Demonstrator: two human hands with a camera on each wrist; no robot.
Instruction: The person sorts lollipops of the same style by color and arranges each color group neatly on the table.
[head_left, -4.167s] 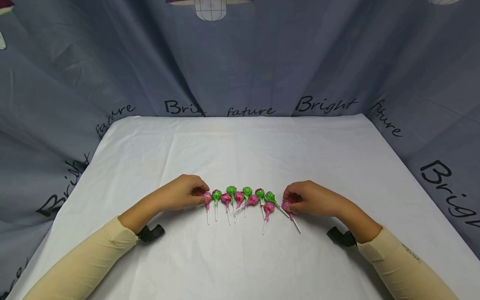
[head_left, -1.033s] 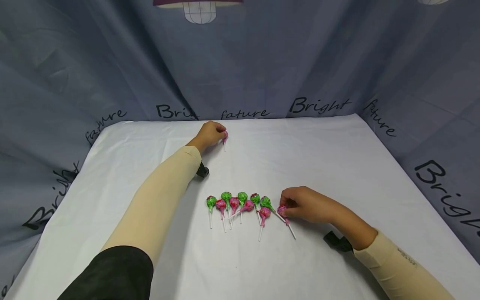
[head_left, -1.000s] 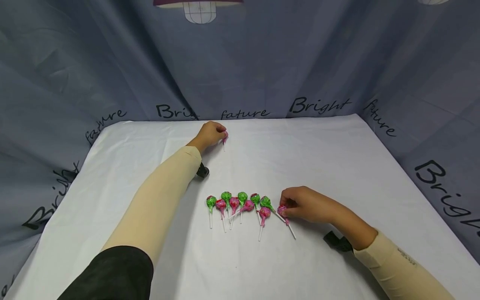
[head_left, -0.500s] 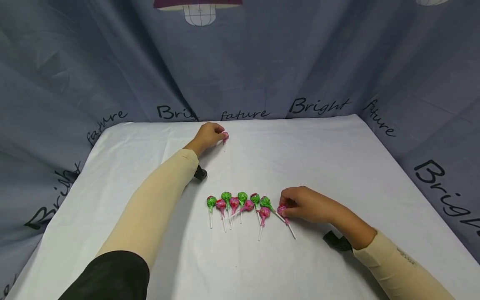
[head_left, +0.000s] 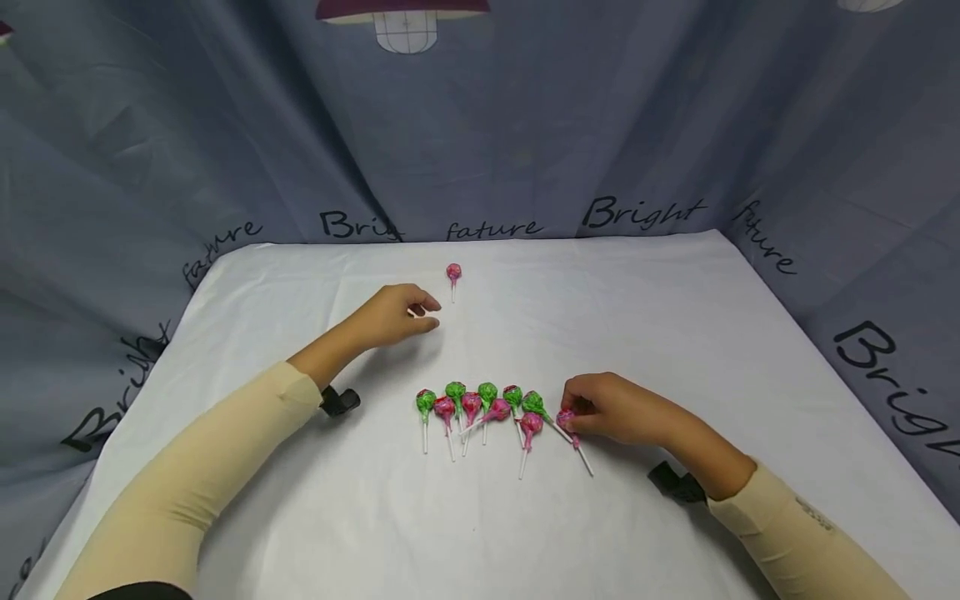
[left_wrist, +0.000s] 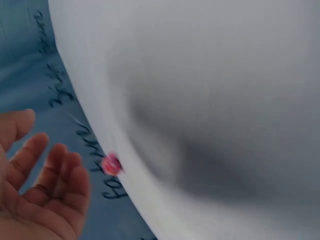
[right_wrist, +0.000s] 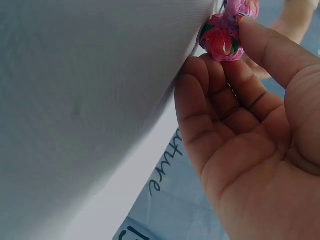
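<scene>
A single pink lollipop [head_left: 453, 272] lies near the far edge of the table, its stick toward me. My left hand [head_left: 393, 317] is in the air short of it, fingers loosely bent with nothing between them; the left wrist view shows its palm and spread fingers apart from the pink lollipop [left_wrist: 111, 164]. At the right end of a row of lollipops, my right hand [head_left: 618, 408] pinches the head of another pink lollipop [head_left: 566, 419]. In the right wrist view thumb and fingertips touch its wrapper [right_wrist: 222, 40]. Green lollipops [head_left: 426, 401] and pink ones [head_left: 444, 407] lie mixed in the row.
A white cloth [head_left: 420, 533] covers the table. Some sticks in the row cross one another, such as that of the slanted pink lollipop [head_left: 498, 409]. A grey curtain [head_left: 525, 125] with printed lettering hangs behind the far edge and along the sides.
My left hand carried the row's leftmost pink lollipop to the far edge, let it go there, and has drawn back toward me and left. The right hand keeps its pinch in place.
</scene>
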